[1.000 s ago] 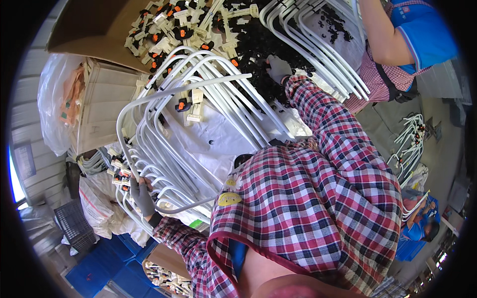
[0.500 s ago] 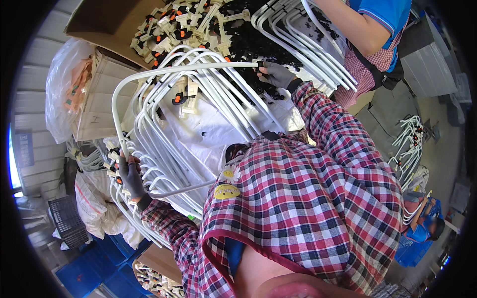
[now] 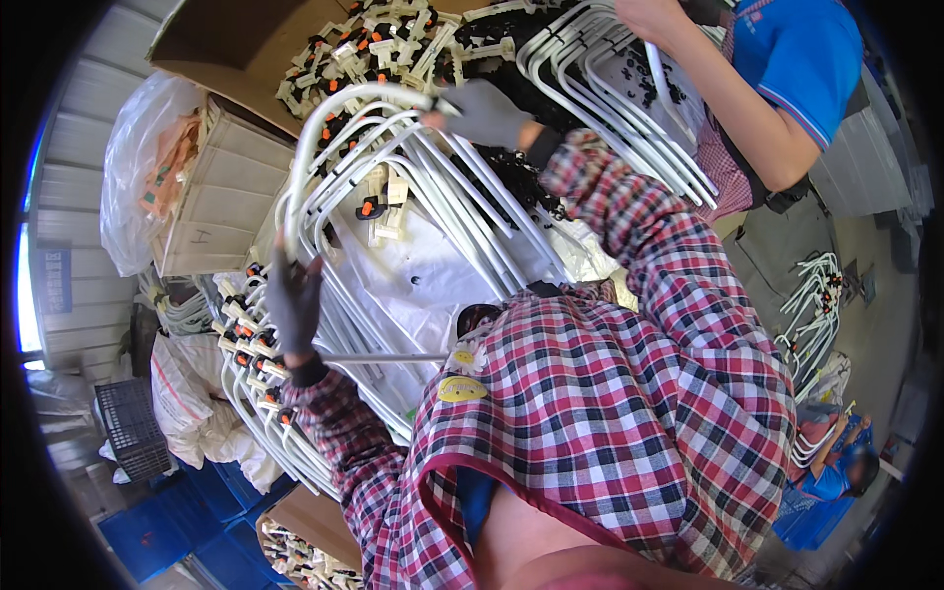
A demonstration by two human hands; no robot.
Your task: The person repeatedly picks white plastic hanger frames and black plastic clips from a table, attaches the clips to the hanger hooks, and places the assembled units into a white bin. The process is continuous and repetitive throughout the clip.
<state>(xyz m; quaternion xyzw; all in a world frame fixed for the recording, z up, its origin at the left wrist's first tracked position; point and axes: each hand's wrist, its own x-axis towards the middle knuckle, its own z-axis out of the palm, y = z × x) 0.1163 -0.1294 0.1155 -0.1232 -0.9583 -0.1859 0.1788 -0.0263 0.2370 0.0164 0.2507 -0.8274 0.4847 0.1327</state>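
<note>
My right hand (image 3: 482,113), in a grey glove, grips the bend of a white U-shaped metal tube (image 3: 339,108) at the top of a pile of the same tubes (image 3: 393,226). My left hand (image 3: 290,305), also gloved, holds one leg of that tube lower down on the left, fingers pointing up along it. The pile lies on a white sheet (image 3: 433,285) in front of my plaid shirt. Small white clips with orange and black parts (image 3: 369,202) sit among the tubes.
A co-worker's arm (image 3: 718,88) in a blue shirt handles another bundle of white tubes (image 3: 610,88) at top right. A cardboard box of clips (image 3: 364,44) lies beyond. Plastic bag (image 3: 147,167), white crate (image 3: 221,197), blue crates (image 3: 167,526) on the left; more tubes (image 3: 816,295) on the right floor.
Both my hands have moved up and away from me with the white tube. The right hand has shifted left along the bend; the left hand has risen along the leg.
</note>
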